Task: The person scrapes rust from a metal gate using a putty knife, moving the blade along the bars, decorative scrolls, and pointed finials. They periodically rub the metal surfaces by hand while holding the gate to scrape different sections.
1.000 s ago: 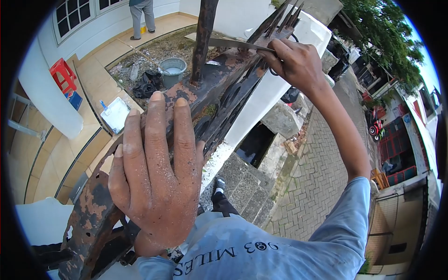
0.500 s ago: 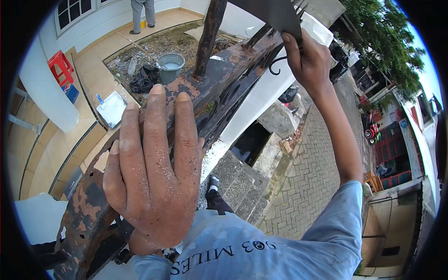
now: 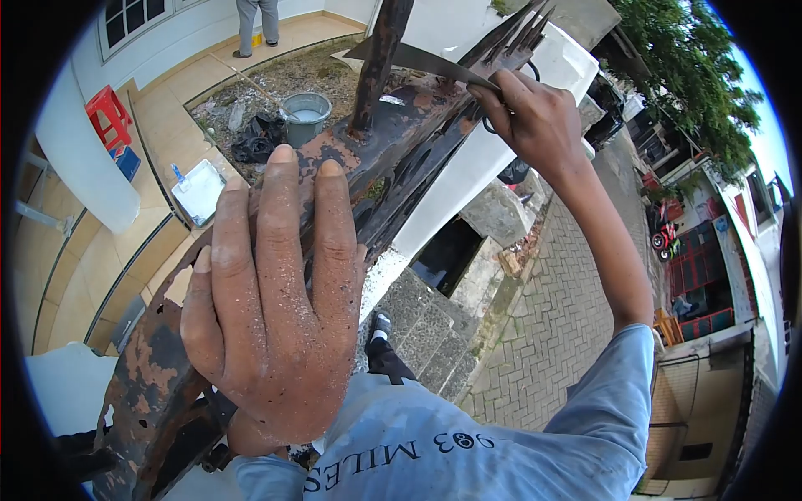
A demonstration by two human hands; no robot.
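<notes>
My left hand lies over a rusty, peeling metal beam, its fingers stretched along the surface and dusted with pale flecks. At the upper right, my right hand is closed on a flat metal scraper. The blade reaches leftward across the far part of the beam, toward a dark upright post. Patches of reddish brown show through the dark paint. A curved black metal piece sits beside my right hand, partly hidden.
A grey bucket and black plastic bag lie beyond the beam. Nearby are a white tray and red stool. Another person's legs show at the top. Spikes rise along the beam's far end.
My right hand has moved down and slightly left with the scraper, whose blade now lies lower, across the beam. My left hand has hardly moved.
</notes>
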